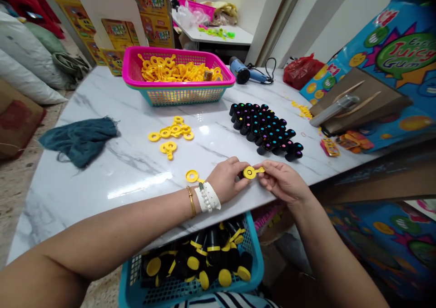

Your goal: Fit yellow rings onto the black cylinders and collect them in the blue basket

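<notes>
Near the table's front edge, my left hand (226, 178) is closed round a small black cylinder, mostly hidden by the fingers. A yellow plastic ring with a tab (250, 173) sits at the cylinder's end. Its tab is pinched between the thumb and fingers of my right hand (284, 179). Another yellow ring piece (192, 176) lies beside my left wrist. Farther back is a loose group of yellow ring pieces (175, 130). Several black cylinders with coloured dots on top (262, 126) stand packed together beyond my right hand.
A pink basket (179, 84) full of yellow pieces stands at the back, near a blue heat gun (250, 72). A dark cloth (81, 140) lies left. Below the table edge, a blue basket (257, 253) holds black cylinders with yellow ends. A cardboard box (368, 99) stands right.
</notes>
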### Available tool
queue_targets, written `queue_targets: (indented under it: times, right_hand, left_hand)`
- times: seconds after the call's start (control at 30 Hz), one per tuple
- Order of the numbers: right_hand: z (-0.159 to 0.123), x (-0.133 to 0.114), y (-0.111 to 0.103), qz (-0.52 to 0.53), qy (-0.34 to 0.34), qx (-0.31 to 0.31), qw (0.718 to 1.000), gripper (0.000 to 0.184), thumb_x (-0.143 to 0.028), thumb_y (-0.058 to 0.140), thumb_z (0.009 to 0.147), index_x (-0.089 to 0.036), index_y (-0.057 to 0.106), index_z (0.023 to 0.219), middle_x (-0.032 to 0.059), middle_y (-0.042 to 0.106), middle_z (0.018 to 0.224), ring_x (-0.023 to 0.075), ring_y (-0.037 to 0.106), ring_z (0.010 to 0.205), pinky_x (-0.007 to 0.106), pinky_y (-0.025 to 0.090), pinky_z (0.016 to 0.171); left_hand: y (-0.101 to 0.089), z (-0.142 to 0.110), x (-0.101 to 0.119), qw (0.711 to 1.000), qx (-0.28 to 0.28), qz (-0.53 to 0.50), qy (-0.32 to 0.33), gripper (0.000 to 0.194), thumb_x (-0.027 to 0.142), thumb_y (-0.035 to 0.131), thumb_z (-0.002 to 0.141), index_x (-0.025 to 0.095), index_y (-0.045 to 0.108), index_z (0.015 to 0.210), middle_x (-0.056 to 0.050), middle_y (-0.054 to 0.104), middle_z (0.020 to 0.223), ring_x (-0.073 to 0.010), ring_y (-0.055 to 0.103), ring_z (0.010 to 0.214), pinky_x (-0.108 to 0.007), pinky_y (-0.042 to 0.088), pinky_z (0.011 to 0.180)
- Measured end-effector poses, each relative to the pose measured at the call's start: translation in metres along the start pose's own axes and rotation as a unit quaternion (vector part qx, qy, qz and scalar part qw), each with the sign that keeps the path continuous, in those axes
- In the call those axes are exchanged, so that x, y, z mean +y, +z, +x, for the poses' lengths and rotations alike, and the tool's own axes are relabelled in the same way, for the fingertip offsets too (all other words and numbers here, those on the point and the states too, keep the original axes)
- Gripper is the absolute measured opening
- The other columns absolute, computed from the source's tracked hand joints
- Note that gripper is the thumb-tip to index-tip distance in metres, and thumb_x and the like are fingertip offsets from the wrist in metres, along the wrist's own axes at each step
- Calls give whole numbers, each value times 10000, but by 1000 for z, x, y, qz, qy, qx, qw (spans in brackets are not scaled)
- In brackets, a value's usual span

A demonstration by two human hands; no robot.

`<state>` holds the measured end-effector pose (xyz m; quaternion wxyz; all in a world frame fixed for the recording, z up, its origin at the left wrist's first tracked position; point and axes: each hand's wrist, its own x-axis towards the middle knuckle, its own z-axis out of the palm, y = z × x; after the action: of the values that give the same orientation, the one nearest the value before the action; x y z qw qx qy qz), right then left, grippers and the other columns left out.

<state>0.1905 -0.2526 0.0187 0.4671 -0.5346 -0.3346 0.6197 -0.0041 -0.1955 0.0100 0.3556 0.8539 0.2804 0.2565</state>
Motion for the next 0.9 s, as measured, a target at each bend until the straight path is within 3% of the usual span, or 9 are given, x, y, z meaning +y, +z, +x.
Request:
queue_targets:
  times: [0.17, 0.23, 0.3, 0.4, 0.53, 0.63, 0.77, 0.83, 0.9]
  right_hand:
    - [8, -8, 11, -126, 42, -72, 989, 366, -439, 746, 762, -215, 463, 824, -135, 410, 426, 35, 293, 291, 127, 166, 291]
    - [8, -7, 18, -193, 23, -53, 979, 351, -459, 684, 816, -227, 422, 843, -148, 385, 407, 41, 294, 280, 122, 186, 292]
    - [5, -6, 22, -232, 10, -36, 972, 332, -500, 607, 863, -233, 417, 915, -130, 449, 430, 73, 399, 296, 138, 285, 301]
    - [-1, -6, 24, -254, 7, -59, 965, 389, -503, 584, 873, -234, 437, 1114, -91, 550, 548, 119, 549, 397, 192, 425, 365]
    - [-20, -1, 34, -316, -20, -112, 942, 280, -406, 638, 849, -214, 585, 1046, -93, 460, 547, 74, 460, 414, 165, 349, 380]
    - [-48, 18, 51, -356, -55, -181, 915, 215, -336, 695, 806, -201, 640, 964, -95, 430, 516, 63, 420, 444, 165, 313, 421]
    - [-77, 42, 63, -336, -82, -236, 908, 483, -400, 772, 742, -189, 613, 1146, -67, 582, 587, 74, 502, 455, 166, 357, 427]
    - [-78, 38, 49, -334, -142, -144, 921, 436, -405, 751, 768, -197, 629, 1132, -42, 631, 641, 85, 541, 486, 177, 408, 462]
    - [-66, 23, 18, -342, -227, 108, 905, 244, -374, 701, 816, -206, 661, 988, -20, 635, 688, 104, 568, 560, 204, 455, 535]
  left_hand:
    - [-1, 5, 0, 999, -23, 28, 16, 131, 258, 595, 849, 171, 667, 915, -14, 566, 773, -143, 543, 703, -269, 456, 698]
    - [-2, 9, 3, 998, -35, 59, 4, 137, 266, 590, 852, 165, 667, 901, -18, 567, 765, -151, 553, 707, -278, 463, 703]
    - [-9, 12, 8, 992, -72, 102, -3, 158, 261, 566, 861, 156, 669, 918, -32, 584, 785, -164, 571, 722, -289, 471, 703]
    - [-34, 9, 16, 973, -147, 178, 7, 242, 310, 570, 858, 153, 660, 1020, -74, 615, 905, -205, 606, 804, -314, 490, 708]
    - [-78, -16, 20, 933, -174, 313, -37, 443, 485, 669, 769, 146, 635, 1053, -134, 583, 1011, -308, 586, 937, -397, 505, 747]
    - [-93, -38, 13, 911, -197, 346, -108, 349, 353, 677, 771, 144, 605, 1041, -122, 558, 1005, -282, 598, 853, -406, 507, 726]
    - [-82, -44, 5, 934, -183, 269, -150, 211, 148, 575, 813, 142, 574, 1024, -97, 543, 1049, -199, 610, 788, -363, 510, 764]
    - [-71, -35, 5, 950, -164, 224, -145, 200, 165, 600, 809, 153, 589, 1008, -86, 549, 1049, -190, 609, 807, -353, 506, 798]
    - [-59, -22, 4, 961, -146, 194, -135, 211, 216, 635, 802, 158, 608, 1004, -80, 559, 1029, -187, 602, 798, -349, 506, 796]
